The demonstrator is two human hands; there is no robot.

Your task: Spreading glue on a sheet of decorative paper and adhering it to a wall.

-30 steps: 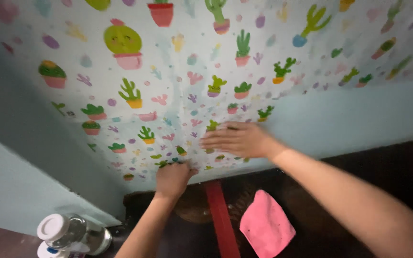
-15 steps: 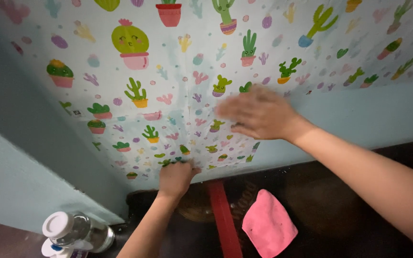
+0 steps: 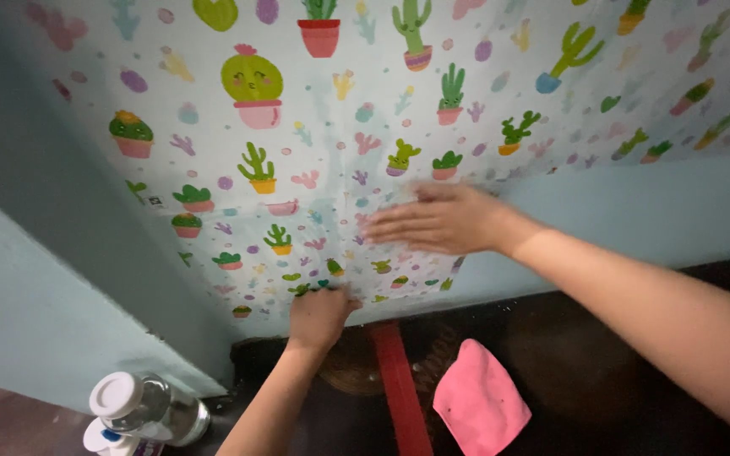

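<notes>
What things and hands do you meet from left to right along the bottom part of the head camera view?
Clear bottle with a white cap → left hand pressing the lower edge of the cactus-patterned paper sheet → red strip → pink cloth.
</notes>
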